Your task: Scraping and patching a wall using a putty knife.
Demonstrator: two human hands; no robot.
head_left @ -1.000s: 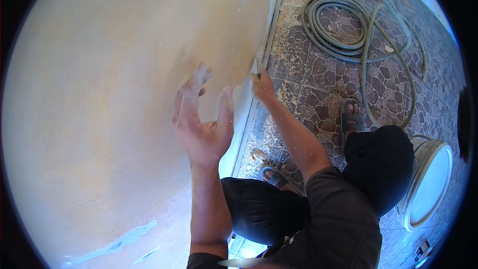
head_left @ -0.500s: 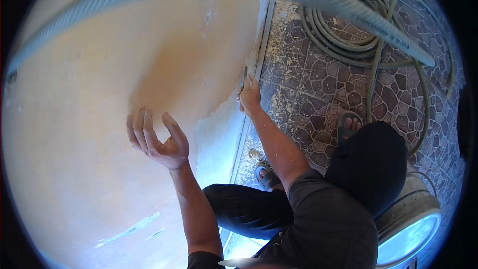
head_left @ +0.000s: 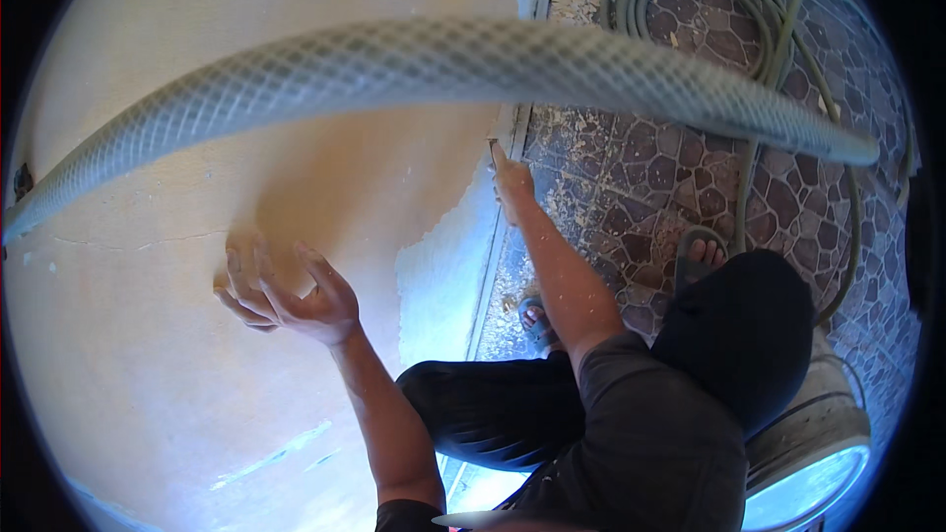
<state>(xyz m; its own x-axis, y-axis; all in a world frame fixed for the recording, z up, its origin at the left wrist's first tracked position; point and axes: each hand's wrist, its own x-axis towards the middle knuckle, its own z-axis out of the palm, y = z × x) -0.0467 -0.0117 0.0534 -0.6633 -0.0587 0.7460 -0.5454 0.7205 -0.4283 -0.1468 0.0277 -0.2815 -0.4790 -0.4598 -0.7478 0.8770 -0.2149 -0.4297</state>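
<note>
My left hand is open, its fingers spread and slightly bent against or just off the yellowish painted wall; contact is hard to tell. My right hand is closed round a small scraper, mostly hidden by the fingers, with one finger stretched along it. The scraper is low on the wall, by the edge where paint meets a pale bared patch. Paint flakes are scattered along the foot of the wall.
A pale braided hose arches across the view, close and blurred. Another hose lies coiled on the stone-patterned tile floor. At lower right stands a whitish bucket, behind my bent knee. My sandalled foot is near the hose.
My left hand has shifted slightly left and down in the picture. The right hand has moved a little to the right, its index finger now extended. The near hose hangs lower across the view.
</note>
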